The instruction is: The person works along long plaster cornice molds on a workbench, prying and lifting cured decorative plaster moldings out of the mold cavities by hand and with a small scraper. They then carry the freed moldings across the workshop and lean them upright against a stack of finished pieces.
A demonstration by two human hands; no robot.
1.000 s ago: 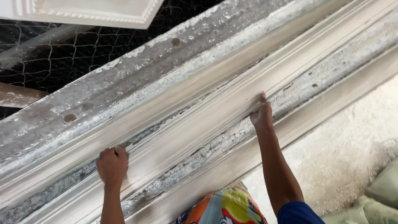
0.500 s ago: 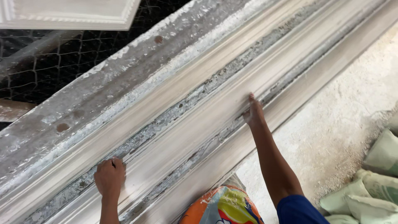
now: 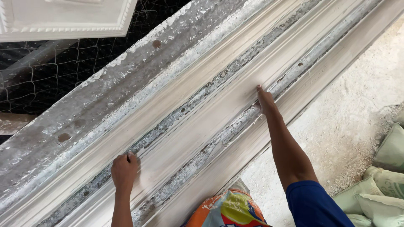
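The fingers of the left hand (image 3: 124, 170) are curled into a loose fist pressed on the long white ribbed plaster moulding (image 3: 219, 113), while the right hand (image 3: 265, 101) lies flat with fingers stretched along its smooth middle ridge, grasping nothing. The moulding runs slantwise in a rough, crusted grey casting trough (image 3: 105, 96), beside black wire mesh (image 3: 38, 80), a dusty white floor (image 3: 357, 109) and pale green sacks (image 3: 387, 176).

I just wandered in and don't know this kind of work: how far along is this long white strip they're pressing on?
Done, it seems: a long white moulding already fills the mould, smooth along its middle. In hand: the left hand and right hand both press on its surface. Left: the strip still lies in the mould, with rough grey crust along both edges. I can't tell whether it has set.
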